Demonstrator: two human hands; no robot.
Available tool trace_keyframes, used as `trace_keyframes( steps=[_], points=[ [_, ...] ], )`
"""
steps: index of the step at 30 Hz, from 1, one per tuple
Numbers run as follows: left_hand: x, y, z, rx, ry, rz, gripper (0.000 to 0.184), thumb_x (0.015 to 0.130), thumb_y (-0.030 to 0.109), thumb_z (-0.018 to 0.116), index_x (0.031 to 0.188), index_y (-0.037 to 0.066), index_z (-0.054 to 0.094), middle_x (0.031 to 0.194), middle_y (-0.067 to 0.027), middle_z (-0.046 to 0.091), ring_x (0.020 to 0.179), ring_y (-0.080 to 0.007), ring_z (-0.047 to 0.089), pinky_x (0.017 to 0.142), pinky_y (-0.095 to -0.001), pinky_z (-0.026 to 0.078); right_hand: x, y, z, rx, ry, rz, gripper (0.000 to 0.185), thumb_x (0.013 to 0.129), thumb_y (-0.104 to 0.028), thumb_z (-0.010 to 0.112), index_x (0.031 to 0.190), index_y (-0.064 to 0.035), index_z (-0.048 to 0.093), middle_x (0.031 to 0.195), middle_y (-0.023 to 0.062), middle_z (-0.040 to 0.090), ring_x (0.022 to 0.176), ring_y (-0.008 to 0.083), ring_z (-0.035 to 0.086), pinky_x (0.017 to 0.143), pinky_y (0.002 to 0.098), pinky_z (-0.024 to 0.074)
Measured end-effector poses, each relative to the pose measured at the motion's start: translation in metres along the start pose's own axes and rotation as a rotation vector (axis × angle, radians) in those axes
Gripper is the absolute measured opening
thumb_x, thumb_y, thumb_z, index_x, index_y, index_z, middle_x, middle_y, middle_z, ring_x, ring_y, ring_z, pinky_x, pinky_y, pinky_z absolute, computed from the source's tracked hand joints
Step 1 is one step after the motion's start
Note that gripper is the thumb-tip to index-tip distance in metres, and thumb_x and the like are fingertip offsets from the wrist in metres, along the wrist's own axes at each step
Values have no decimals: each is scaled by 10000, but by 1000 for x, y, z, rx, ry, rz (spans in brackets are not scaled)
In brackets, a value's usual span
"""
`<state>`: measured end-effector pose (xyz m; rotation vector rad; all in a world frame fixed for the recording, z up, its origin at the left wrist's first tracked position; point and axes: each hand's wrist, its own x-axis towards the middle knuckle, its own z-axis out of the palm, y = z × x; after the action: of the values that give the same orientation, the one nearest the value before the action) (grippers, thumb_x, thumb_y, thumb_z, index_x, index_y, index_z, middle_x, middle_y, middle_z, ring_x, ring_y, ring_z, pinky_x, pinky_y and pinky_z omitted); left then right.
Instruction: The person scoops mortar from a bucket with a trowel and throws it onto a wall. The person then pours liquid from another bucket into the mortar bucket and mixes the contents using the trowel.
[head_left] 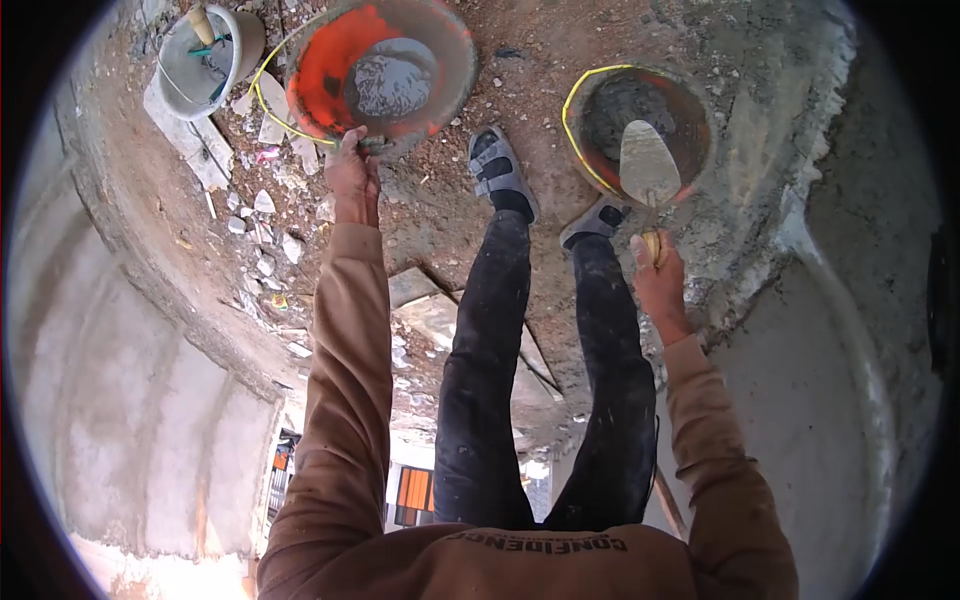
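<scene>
My left hand [352, 180] is closed at the near edge of a large orange bucket [318, 75], where its yellow handle meets the rim. Wet grey slurry [395, 78] lies in the bottom of this bucket. My right hand [660, 285] grips the wooden handle of a trowel [650, 160]. The trowel's blade is smeared with grey and hangs over the near side of a second bucket [697, 110], apart from my left hand. Grey mortar [628, 115] sits inside that second bucket, which has a yellow handle resting along its rim.
A pale bucket [240, 55] holding a wooden-handled tool [202, 25] stands at the far left. Broken rubble [265, 225] litters the ground below it. Boards [430, 305] lie beside my legs. My sandalled feet [502, 170] are between the two mortar buckets. Plastered walls flank both sides.
</scene>
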<state>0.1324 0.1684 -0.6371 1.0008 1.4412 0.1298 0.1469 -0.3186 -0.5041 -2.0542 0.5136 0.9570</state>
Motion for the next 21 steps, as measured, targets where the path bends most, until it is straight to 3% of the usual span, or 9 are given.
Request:
trace_keyframes(
  steps=[3, 4, 6, 8, 12, 13, 16, 19, 21],
  points=[
    [-75, 23, 31, -9, -33, 213, 198, 801, -1, 764, 937, 67, 637, 785, -9, 643, 594, -82, 572, 483, -208, 442, -34, -38, 6, 284, -12, 317, 210, 1007, -247, 621, 1064, -61, 541, 663, 5, 509, 485, 112, 509, 435, 306, 419],
    [-94, 29, 36, -10, -63, 279, 200, 804, -10, 768, 941, 60, 640, 796, -13, 656, 597, -79, 574, 484, -204, 436, -42, -38, 8, 324, 3, 308, 205, 1010, -250, 616, 1059, -70, 533, 651, -5, 493, 461, 95, 484, 406, 292, 394],
    [-119, 35, 30, 60, -141, 349, 273, 821, -36, 775, 1058, 15, 649, 968, -63, 699, 770, -130, 652, 630, -275, 539, -58, -24, 18, 406, 27, 302, 195, 1016, -256, 607, 1049, -87, 516, 626, -26, 461, 412, 60, 435, 347, 264, 344],
    [-154, 44, 37, 128, -219, 426, 370, 836, -16, 776, 1172, 0, 624, 1083, -93, 690, 928, -194, 682, 781, -376, 615, -73, -14, 21, 399, 2, 355, 237, 1010, -251, 612, 1146, -71, 540, 643, -6, 496, 428, 89, 458, 377, 289, 366],
    [-220, 47, 65, 239, -269, 598, 331, 824, -53, 789, 1131, -30, 667, 1094, -73, 703, 961, -137, 647, 893, -313, 539, -93, 17, 23, 262, 35, 283, 318, 986, -253, 630, 1209, -41, 550, 689, 58, 543, 528, 173, 535, 489, 349, 432],
    [-232, 42, 70, 245, -285, 599, 390, 827, -44, 796, 1188, -43, 649, 1137, -84, 694, 1018, -152, 635, 937, -311, 514, -96, 27, 21, 292, 17, 264, 291, 997, -252, 624, 1192, -55, 534, 668, 22, 498, 488, 130, 498, 435, 315, 403],
    [-266, 20, 101, 291, -319, 678, 452, 836, -18, 802, 1249, -46, 621, 1179, -90, 682, 1047, -163, 628, 946, -317, 512, -97, 48, 15, 288, 57, 176, 287, 991, -253, 628, 1158, -34, 549, 667, 36, 507, 521, 152, 515, 476, 333, 409],
    [-280, -21, 130, 252, -339, 739, 542, 838, 9, 812, 1323, -57, 579, 1300, -127, 630, 1115, -177, 607, 986, -327, 499, -97, 55, -5, 296, 99, 219, 315, 970, -251, 636, 1135, 11, 579, 728, 118, 594, 652, 253, 602, 642, 411, 479],
    [-277, -47, 139, 329, -333, 804, 648, 844, 1, 803, 1411, -58, 494, 1359, -135, 592, 1152, -183, 588, 999, -320, 493, -93, 59, -17, 297, 113, 277, 302, 974, -246, 634, 1131, 5, 575, 704, 95, 581, 606, 218, 591, 582, 389, 471]
  ],
)
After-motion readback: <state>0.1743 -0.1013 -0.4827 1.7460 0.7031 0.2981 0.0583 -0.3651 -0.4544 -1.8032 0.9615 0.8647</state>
